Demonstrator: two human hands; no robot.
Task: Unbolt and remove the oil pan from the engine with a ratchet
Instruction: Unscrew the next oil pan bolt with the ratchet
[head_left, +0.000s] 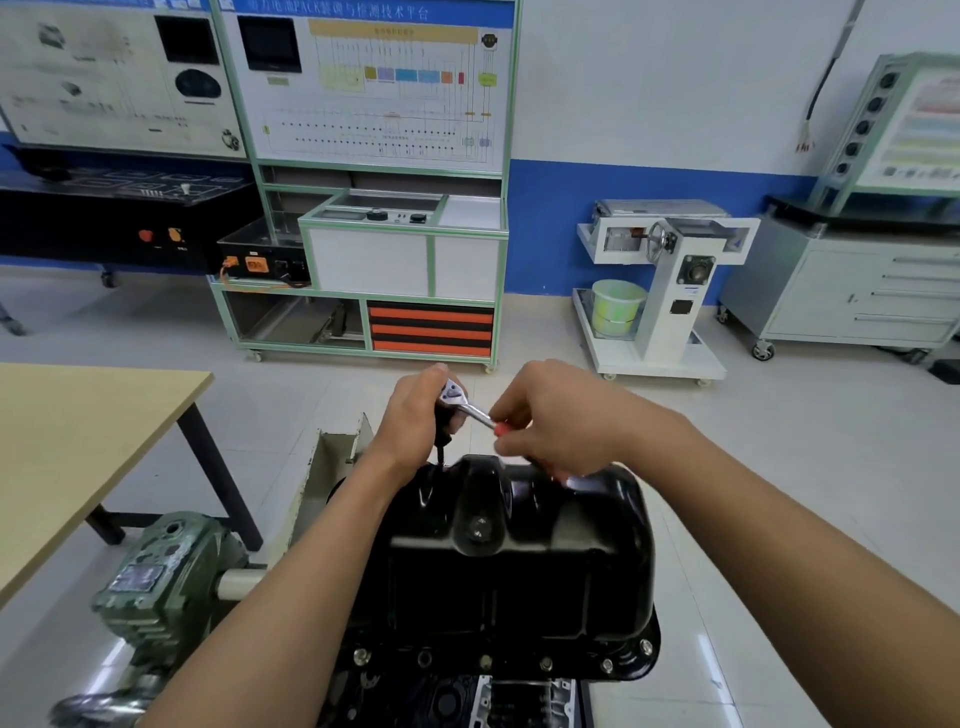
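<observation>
- Oil pan (498, 561) — black and glossy — sits bottom-up on the engine (457, 701) at the lower centre of the head view, with bolt heads (545, 663) showing along its near flange.
- Ratchet (465, 402) is held above the pan's far left corner, its chrome head uppermost and a dark extension running down toward the pan's edge.
- Left hand (415, 421) has its fingers curled round the ratchet's head and the top of the extension.
- Right hand (550, 421), just beside the left, grips the ratchet's red handle with its fingers wrapped round it.
- Green gearbox (161, 566) stands left of the engine, with a light wooden counter (78, 441) beyond it.
- Background — a green-framed training board (374, 104) stands against the blue-and-white wall, and to its right a white wheeled stand (670, 291) carries a pale bucket (618, 306).
</observation>
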